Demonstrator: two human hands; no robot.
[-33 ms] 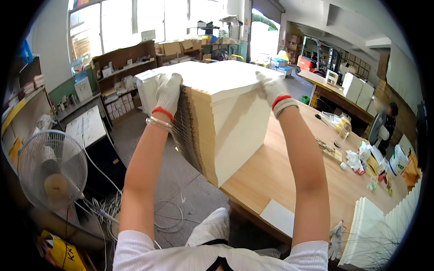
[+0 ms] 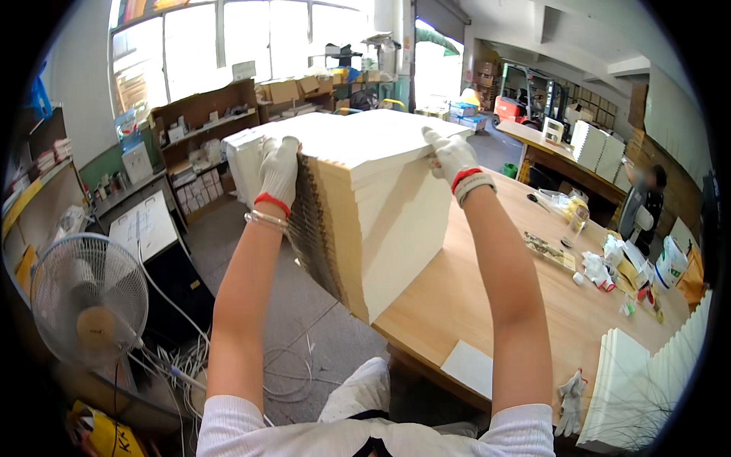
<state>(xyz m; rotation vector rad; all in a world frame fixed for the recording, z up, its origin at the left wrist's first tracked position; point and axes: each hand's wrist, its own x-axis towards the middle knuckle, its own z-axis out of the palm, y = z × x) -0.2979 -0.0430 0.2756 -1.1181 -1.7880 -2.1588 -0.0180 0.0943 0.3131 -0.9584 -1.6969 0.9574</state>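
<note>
A tall stack of white sheets or boards [image 2: 403, 236] stands at the left edge of the wooden table [image 2: 426, 293]. Its near left side shows tan and dark, ridged layers. My left hand [image 2: 279, 166], in a white knit glove with a red cuff, is closed on the top left edge of the stack. At the top right edge, my right hand [image 2: 452, 158], gloved the same way, has its index finger along the top and the other fingers curled against the side. How many sheets they grip is hidden.
A white sheet [image 2: 468, 368] lies at the table's front edge. Near it are a loose glove [image 2: 571, 402] and stacked white boards [image 2: 618, 385]. A glass [image 2: 576, 225] stands farther right. On my left are a fan [image 2: 90, 301] and floor cables [image 2: 285, 373]. Another person [image 2: 643, 202] sits at far right.
My right hand has shifted slightly left and is sharper, with its fingers against the stack's top edge. The view has turned a little; my left hand keeps its place on the stack.
</note>
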